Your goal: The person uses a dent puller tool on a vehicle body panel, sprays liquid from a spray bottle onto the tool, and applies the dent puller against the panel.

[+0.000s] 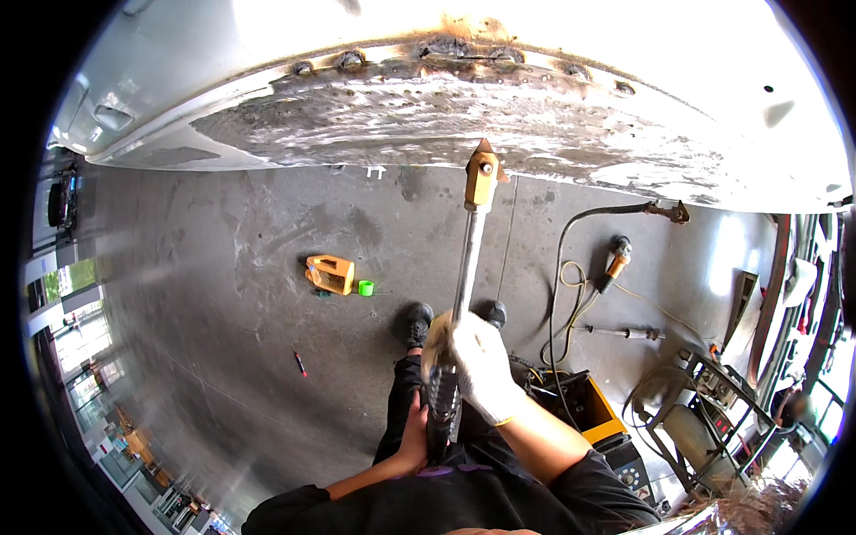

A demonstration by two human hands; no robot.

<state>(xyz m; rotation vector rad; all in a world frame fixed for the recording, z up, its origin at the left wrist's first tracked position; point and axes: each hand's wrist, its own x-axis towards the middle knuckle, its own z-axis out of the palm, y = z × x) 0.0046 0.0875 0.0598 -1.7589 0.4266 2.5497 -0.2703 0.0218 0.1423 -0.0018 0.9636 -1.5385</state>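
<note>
A long metal dent puller (468, 259) points up and away from me, toward a scraped vehicle panel (374, 125). Its brass-coloured head (482, 178) carries pointed copper tips and overlaps the panel's lower part in view; whether it touches I cannot tell. My right hand (481, 366), in a white glove, is closed around the shaft just above the black grip. Lower down, my left hand (413, 437) is at the dark handle near my waist, its fingers partly hidden behind it. Burnt, blackened spots (446, 49) run along the panel's upper seam.
An orange plastic jug (330, 275) and a green cap (366, 288) are on the grey floor, with a red pen-like item (300, 364) nearer. At right lie an angle grinder (617, 259), a black cable (562, 259), a slide hammer (629, 333), a yellow-edged machine (606, 419) and a wheeled compressor (704, 428).
</note>
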